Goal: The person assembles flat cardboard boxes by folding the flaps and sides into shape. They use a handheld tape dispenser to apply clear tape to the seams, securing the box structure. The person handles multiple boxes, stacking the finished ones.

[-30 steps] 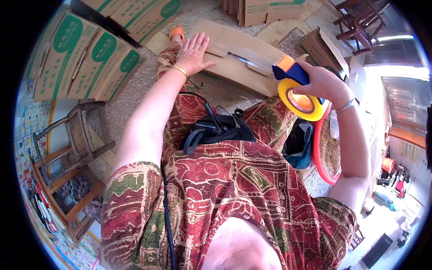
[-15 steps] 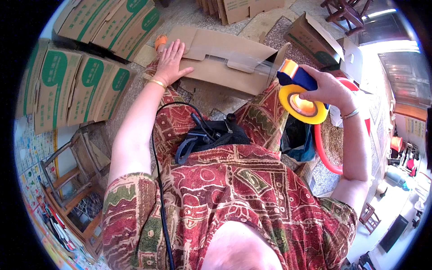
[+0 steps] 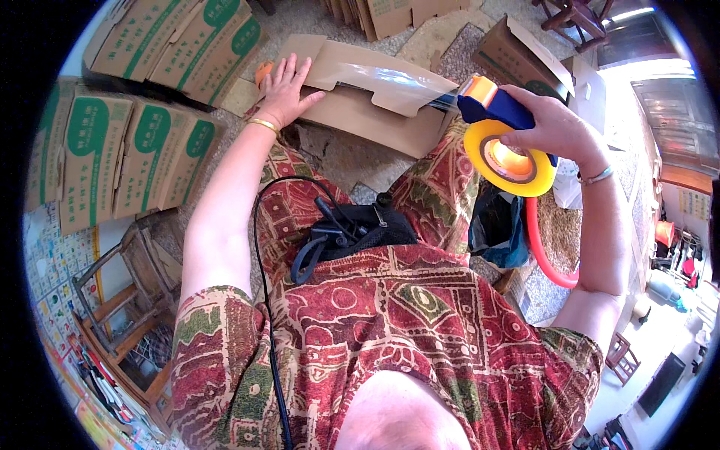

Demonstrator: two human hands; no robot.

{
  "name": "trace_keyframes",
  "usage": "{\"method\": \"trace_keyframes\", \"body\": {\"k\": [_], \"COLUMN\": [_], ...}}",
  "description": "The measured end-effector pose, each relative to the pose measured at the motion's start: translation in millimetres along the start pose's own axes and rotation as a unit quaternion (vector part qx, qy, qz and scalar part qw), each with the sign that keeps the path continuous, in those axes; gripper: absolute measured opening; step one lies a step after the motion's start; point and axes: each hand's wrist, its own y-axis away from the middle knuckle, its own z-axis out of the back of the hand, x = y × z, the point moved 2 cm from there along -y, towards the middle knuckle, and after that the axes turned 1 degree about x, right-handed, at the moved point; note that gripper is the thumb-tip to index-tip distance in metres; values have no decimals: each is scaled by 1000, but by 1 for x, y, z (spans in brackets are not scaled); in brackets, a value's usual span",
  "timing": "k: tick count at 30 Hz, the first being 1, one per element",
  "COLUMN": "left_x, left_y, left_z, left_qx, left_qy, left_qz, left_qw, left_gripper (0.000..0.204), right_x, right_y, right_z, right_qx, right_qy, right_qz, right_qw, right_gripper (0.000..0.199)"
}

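A brown cardboard box lies across in front of my knees, its long upper flap partly raised with a tab at its edge. My left hand rests on the box's left end, fingers stretched and apart. My right hand grips a tape dispenser with a blue body and an orange front, carrying a large yellow-edged roll of tape. A strip of clear tape runs from the flap to the dispenser, which is held just off the box's right end.
Upright cardboard boxes with green print stand at the left, above a wooden chair. Flattened cardboard lies at the far side. Another open box is at the far right. A red ring and dark blue bag sit by my right leg.
The clear tape now shows as a shiny, taut strip. The flap has tilted up from the box, opening a wider gap. The dispenser has shifted slightly up and left; my left hand stays on the box.
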Motion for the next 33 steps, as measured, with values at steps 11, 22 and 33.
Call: {"method": "trace_keyframes", "body": {"k": [11, 22, 33], "left_x": [-19, -202, -183], "left_y": [-9, 14, 10], "left_z": [9, 53, 12], "left_qx": [-164, -42, 11], "left_qy": [69, 248, 85], "left_qz": [58, -392, -213], "left_qw": [982, 885, 973], "left_gripper": [81, 45, 78], "right_x": [-16, -5, -7], "right_y": [-18, -31, -38], "right_z": [-15, -8, -8], "right_qx": [27, 23, 17], "right_qy": [-10, 7, -1], "right_qz": [-10, 7, -3], "right_qw": [1000, 1000, 1000], "right_gripper": [69, 71, 70]}}
